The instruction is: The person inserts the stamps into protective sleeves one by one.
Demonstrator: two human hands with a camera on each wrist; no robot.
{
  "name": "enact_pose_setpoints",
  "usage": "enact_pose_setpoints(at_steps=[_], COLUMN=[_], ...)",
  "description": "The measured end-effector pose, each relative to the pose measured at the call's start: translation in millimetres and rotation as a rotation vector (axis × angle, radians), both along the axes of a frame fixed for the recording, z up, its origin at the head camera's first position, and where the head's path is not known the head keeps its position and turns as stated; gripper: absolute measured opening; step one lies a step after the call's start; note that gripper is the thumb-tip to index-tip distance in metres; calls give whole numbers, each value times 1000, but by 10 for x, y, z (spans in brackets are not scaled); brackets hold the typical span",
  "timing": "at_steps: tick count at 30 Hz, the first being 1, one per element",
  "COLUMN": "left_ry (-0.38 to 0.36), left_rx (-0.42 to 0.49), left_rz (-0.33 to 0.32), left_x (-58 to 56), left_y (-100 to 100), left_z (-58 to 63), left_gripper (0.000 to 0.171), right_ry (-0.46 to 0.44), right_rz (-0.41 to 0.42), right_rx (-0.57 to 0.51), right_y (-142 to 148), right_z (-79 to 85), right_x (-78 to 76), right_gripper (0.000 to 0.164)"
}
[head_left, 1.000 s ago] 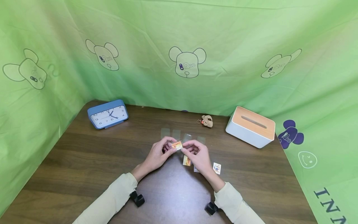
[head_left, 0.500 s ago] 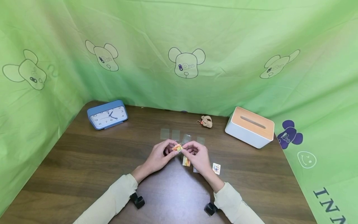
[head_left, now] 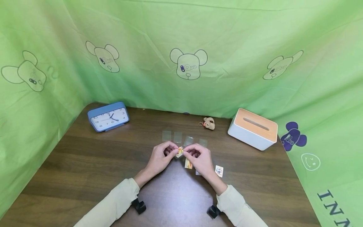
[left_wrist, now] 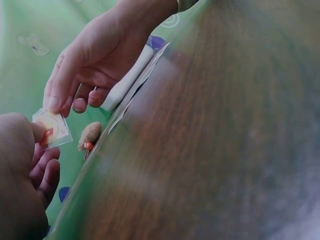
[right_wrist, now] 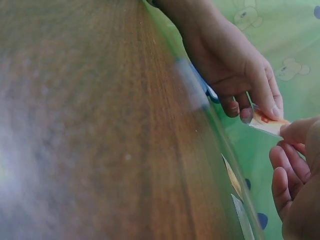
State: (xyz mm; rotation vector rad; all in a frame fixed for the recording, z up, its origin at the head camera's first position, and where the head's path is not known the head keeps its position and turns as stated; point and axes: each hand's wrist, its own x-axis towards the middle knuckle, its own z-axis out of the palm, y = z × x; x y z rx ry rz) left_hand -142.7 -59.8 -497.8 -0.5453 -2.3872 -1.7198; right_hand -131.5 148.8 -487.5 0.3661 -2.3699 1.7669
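Note:
Between both hands, above the middle of the table, is a small picture card (head_left: 180, 152) in orange and yellow. My left hand (head_left: 160, 157) pinches one side with thumb and index finger; my right hand (head_left: 202, 159) pinches the other. In the left wrist view the card (left_wrist: 56, 131) shows a clear, see-through margin like a sleeve. Fingertips cover part of the card (right_wrist: 264, 121) in the right wrist view. Below the hands lie an orange picture card (head_left: 188, 164), a second card (head_left: 197, 172) mostly hidden by the right hand, and a white one (head_left: 219, 171) farther right.
Several clear sleeves (head_left: 166, 136) lie in a row just beyond the hands. A blue clock (head_left: 108, 116) stands at the back left. Toward the back right are a beige keychain toy (head_left: 209, 123) and a white tissue box (head_left: 249, 135) with a wooden lid. Green cloth (head_left: 147, 63) surrounds the table.
The card has turned between the fingertips, from lying sideways to a tilted, cornerwise position with more yellow showing. Both hands have stayed almost in place, and the things on the table have not moved.

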Motion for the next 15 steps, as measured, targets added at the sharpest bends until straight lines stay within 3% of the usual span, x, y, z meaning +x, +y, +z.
enact_pose_setpoints(at_steps=[5, 15], left_ry=[-35, -35], left_rx=[-11, -61], left_rz=[-10, -21], left_x=[7, 12], left_y=[-12, -129], left_z=[18, 45], left_gripper=[5, 6], right_ry=[12, 7], right_rz=[7, 1], right_rx=[22, 23], right_y=[35, 87], right_z=[0, 5], right_x=[6, 33], right_gripper=[8, 12])
